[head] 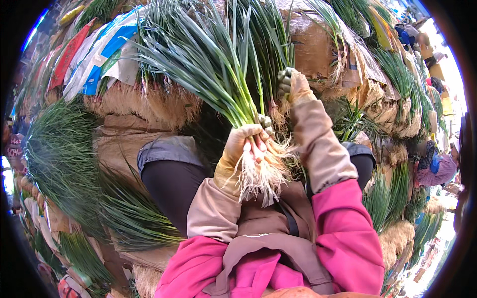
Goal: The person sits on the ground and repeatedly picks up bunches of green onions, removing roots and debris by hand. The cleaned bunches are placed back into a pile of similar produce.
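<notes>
My left hand point(246, 131), in a pale glove with grey-green fingertips, grips a bunch of green garlic point(238, 85) just above its bulbs. Pinkish-white bulbs and long pale roots point(262, 171) hang below the fist, over my lap. The long flat leaves fan away from me, up and to the left. Behind this bunch stand more garlic stalks point(274, 63), darker green, with brown roots. My right hand point(292, 83), gloved the same way, has its fingers curled at the right edge of those stalks. Whether it holds one is hidden.
A large stack of garlic with matted roots point(149, 102) lies ahead on the left, partly under printed sacks point(108, 48). A cardboard box point(311, 48) with loose stalks point(338, 56) is ahead right. Leaf piles point(61, 160) flank me. A person point(436, 169) is at the far right.
</notes>
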{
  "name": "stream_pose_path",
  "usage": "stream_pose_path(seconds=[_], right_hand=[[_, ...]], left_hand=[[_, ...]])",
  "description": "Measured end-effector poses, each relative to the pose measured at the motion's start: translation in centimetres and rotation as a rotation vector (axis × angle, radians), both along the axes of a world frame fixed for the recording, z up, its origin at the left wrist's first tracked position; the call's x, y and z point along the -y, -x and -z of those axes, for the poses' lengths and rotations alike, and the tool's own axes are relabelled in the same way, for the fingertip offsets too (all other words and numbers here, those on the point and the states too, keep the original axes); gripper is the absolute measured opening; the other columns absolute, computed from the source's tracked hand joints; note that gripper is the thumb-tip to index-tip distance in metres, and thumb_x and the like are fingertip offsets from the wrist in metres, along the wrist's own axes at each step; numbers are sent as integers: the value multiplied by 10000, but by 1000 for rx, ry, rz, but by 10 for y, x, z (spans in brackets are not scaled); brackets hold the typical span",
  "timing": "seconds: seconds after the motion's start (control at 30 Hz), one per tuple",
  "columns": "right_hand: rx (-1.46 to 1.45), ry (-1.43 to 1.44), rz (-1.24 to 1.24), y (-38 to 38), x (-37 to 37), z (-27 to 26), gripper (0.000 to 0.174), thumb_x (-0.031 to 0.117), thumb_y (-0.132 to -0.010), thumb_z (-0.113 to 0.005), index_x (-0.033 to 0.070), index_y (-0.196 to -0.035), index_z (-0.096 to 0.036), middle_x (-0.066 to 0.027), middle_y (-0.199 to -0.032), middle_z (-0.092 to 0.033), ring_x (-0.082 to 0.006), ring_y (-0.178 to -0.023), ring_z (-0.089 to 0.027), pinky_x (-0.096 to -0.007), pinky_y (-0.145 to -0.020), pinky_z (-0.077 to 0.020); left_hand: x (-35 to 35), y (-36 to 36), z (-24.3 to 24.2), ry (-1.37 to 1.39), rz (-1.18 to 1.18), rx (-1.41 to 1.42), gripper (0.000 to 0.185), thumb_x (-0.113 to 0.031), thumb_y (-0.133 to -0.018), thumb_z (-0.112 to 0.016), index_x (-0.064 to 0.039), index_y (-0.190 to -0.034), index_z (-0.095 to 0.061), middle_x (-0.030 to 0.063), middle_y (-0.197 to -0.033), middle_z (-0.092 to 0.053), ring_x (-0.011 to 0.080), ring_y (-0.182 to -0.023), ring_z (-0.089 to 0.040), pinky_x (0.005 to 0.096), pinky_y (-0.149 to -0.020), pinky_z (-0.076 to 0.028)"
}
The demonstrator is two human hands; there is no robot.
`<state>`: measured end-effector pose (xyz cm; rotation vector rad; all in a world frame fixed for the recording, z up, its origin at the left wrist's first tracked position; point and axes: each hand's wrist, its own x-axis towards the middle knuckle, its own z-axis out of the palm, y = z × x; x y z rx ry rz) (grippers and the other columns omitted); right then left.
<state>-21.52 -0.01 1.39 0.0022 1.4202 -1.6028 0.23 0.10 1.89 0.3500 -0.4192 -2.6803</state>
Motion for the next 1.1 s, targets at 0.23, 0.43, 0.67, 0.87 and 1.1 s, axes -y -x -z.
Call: stream_pose_path(seconds=[0.23, 0.43, 0.67, 0.87, 1.1], right_hand=[[-1103, -98, -1163, -53, -59, 30, 244, 254, -855, -528, 35, -945, -590, -109, -860, -612, -234, -815, -583, -348, -720, -458], [-1594, -844, -817, -18, -30, 56, 333, 352, -750, -601, 91, -956, -617, -147, -967, -625, -308, -948, -580, -367, -824, -446], [-1381, -228, -547, -50, -51, -14, 67, 115, -801, -570, 56, -771, -564, -91, -670, -577, -206, -587, -557, -276, -559, -452], [-1193, -338, -1143, -56, -82, -25, 224, 230, -786, -605, 89, -960, -589, -143, -757, -600, -274, -685, -574, -324, -645, -457], [-1396, -533, -775, 19, -57, 93, 168, 229, -808, -591, 83, -879, -635, -122, -760, -636, -245, -676, -613, -354, -592, -487]], left_hand=[[11, -21, 9, 4, -181, -180, 392, -74, -772, -550, -34, -1156, -481, 118, -874, -565, 143, -533, -481, 231, -454, -412], [11, 4, 19, -153, -53, 53, 383, -145, -813, -553, 21, -1153, -496, 133, -815, -604, 144, -476, -525, 219, -320, -410], [11, -6, 11, -4, 25, 133, 305, -125, -809, -544, 78, -1036, -539, 143, -677, -571, 202, -458, -535, 332, -360, -470], [-2, 3, 7, 72, 28, 155, 270, -187, -783, -581, 60, -890, -558, 134, -672, -566, 180, -437, -514, 273, -322, -444], [2, 9, 31, 11, -17, -106, 267, -110, -751, -614, -38, -993, -526, 96, -929, -548, 242, -891, -557, 396, -887, -427]])
